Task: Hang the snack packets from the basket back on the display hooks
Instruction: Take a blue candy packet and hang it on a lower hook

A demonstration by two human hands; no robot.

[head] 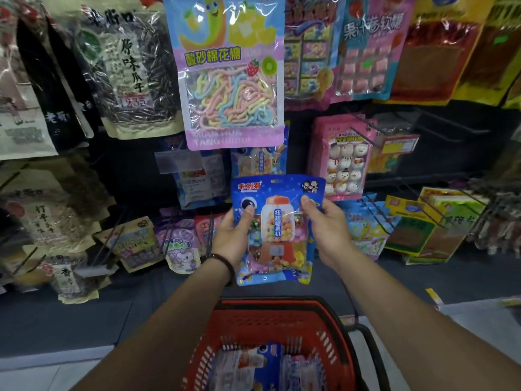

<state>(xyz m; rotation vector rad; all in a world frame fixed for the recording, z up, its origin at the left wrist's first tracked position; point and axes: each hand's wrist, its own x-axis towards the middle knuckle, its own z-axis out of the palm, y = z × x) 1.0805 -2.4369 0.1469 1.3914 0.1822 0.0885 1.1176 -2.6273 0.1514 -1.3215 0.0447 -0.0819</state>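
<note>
Straight ahead, a display wall [456,148] crowded with hanging snack packets fills the view. Below it, a red basket [267,320] holds more packets [262,362]. Between the two, raised above the basket, is a blue candy packet [277,230]. The left hand [231,238] and the right hand [329,230] each pinch one side edge, thumbs on its front. A dark bracelet [225,263] circles the left wrist.

blue plastic candy packet [277,230] between left hand [229,238] and right hand [328,232] bore a red-and-white gumball-machine print | slotted red plastic basket [253,320] below hands had a black handle | lilac-and-blue marshmallow packet [228,80] above hands showed pastel ropes
</note>
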